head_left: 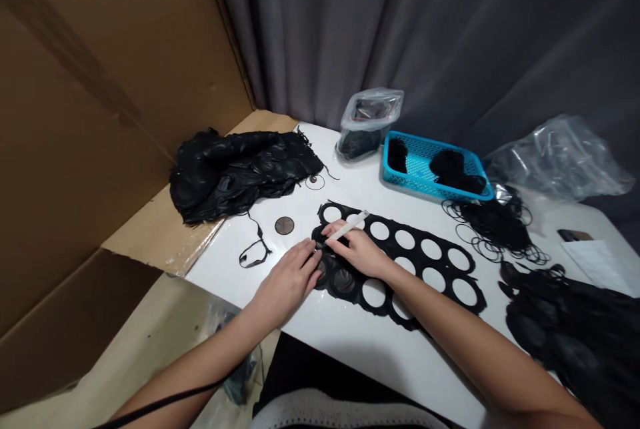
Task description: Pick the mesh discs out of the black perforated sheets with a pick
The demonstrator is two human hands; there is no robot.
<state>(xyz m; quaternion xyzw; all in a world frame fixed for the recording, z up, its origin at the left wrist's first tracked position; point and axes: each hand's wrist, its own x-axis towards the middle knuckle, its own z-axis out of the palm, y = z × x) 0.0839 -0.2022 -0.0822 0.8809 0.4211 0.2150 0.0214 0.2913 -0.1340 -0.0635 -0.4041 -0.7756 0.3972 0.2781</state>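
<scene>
A black rubbery sheet [420, 274] with rows of round openings lies on the white table. Most openings show white; a few at its left end are filled with dark discs [343, 279]. My right hand [361, 250] grips a thin pale tool [350, 225] at the sheet's left end, its tip hidden by the fingers. My left hand [293, 277] rests at the sheet's left edge, palm down, fingers lying fairly flat and slightly apart. Left of the sheet lie a grey-brown disc [285, 225] and a thin black scrap ring [255, 253].
A black rubber heap [245, 172] is at the back left beside a cardboard wall [100, 82]. Behind stand a plastic bag [367, 123] and a blue basket [420, 183]. Loose black rings [505, 225], another black pile [575, 329] and white paper [595, 262] lie right.
</scene>
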